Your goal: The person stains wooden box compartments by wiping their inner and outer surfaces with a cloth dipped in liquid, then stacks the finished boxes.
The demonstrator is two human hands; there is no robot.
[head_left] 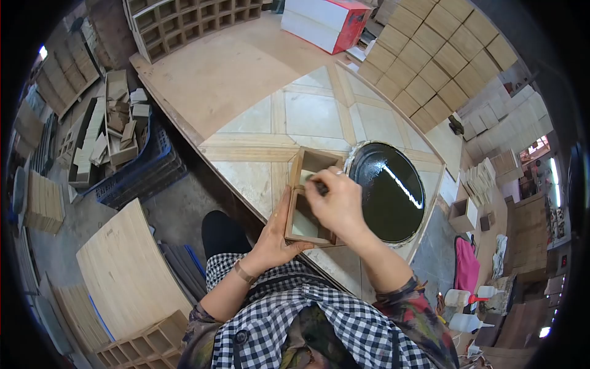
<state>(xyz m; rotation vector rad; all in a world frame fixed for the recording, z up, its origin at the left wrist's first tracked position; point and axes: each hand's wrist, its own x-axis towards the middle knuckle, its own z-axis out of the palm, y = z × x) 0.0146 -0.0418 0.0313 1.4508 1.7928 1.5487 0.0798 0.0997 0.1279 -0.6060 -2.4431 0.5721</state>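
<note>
A small open wooden box with a divider across its middle lies tilted on the table before me. My left hand grips its near left corner, with the thumb along the near edge and the fingers up the left side. Over the divider is my right hand, its fingers pinched on a small dark object that they mostly cover. Right beside the box stands a round black tray of dark, shiny liquid, with whitish crust on its rim.
Pale square panels and wood strips cover the table. Compartmented wooden racks and a red and white carton stand at the back. Stacked wooden boxes rise at right. A blue crate sits left; squeeze bottles stand lower right.
</note>
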